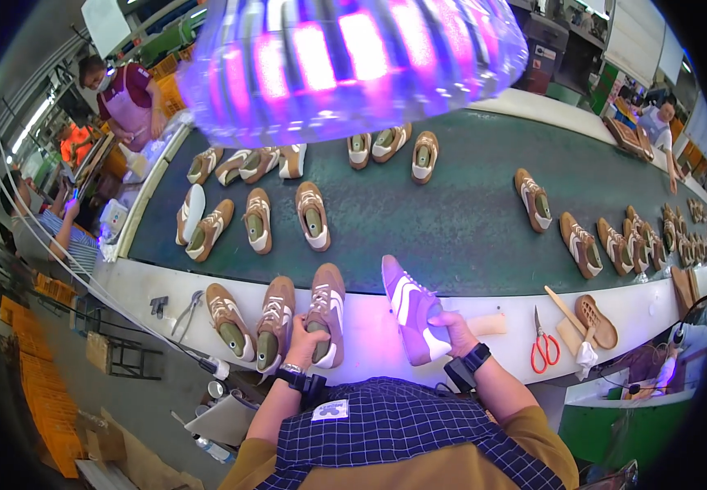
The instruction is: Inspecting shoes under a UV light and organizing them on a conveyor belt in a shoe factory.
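Observation:
My right hand point(456, 333) is closed around the heel opening of a brown sneaker with white stripes point(407, 306), tilted onto its side and tinted violet by the lamp. My left hand point(301, 343) grips the heel end of another brown sneaker point(328, 300), which rests toe-away on the white ledge. Just left of that hand are two more: a middle sneaker point(275, 314) and an outer sneaker point(228, 314). Dark bands circle both my wrists.
A glowing lamp wrapped in plastic point(353, 73) hangs over the green conveyor belt point(451, 220), which carries several sneakers. Right of me on the ledge point(353, 363) lie red-handled scissors point(544, 347), a wooden-handled brush point(570, 314) and a brown sole point(596, 321). Pliers point(188, 314) lie left. Co-workers stand beyond.

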